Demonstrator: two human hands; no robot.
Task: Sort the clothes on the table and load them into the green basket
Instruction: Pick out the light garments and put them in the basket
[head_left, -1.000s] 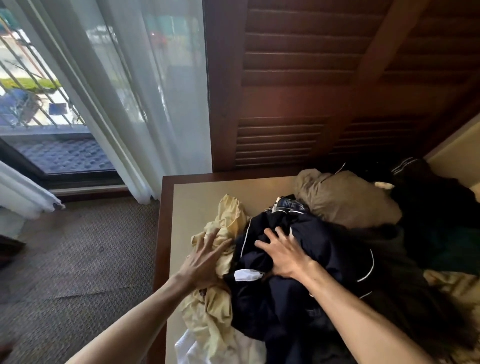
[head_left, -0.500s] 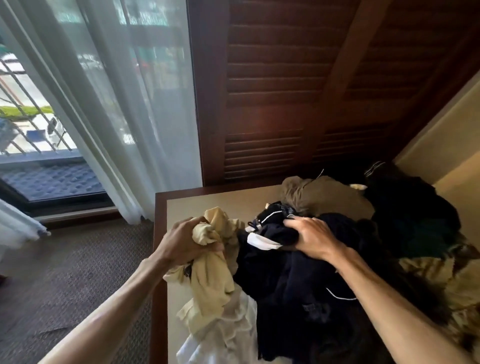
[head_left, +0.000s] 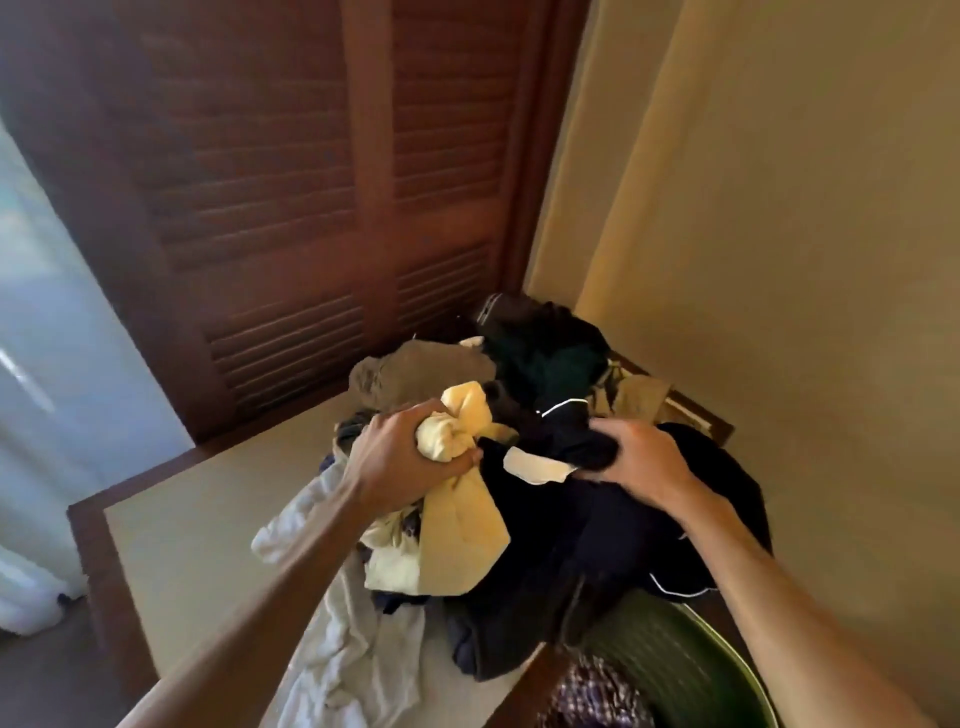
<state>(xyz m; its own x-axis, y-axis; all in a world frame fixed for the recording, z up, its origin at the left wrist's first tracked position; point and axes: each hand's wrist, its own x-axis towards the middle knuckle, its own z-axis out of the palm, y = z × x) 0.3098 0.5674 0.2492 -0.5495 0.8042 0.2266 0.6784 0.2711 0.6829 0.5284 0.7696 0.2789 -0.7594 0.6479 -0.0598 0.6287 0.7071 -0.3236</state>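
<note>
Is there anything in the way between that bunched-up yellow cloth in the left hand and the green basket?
Partly. The left hand grips the pale yellow garment, and the green plastic basket sits lower right. The dark navy garment with white piping, gripped by the right hand, hangs between them, draping over the basket's near rim.

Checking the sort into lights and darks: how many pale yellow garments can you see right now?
1: the pale yellow garment, bunched in the left hand above the pile on the table. More may be buried under the dark clothes.
</note>
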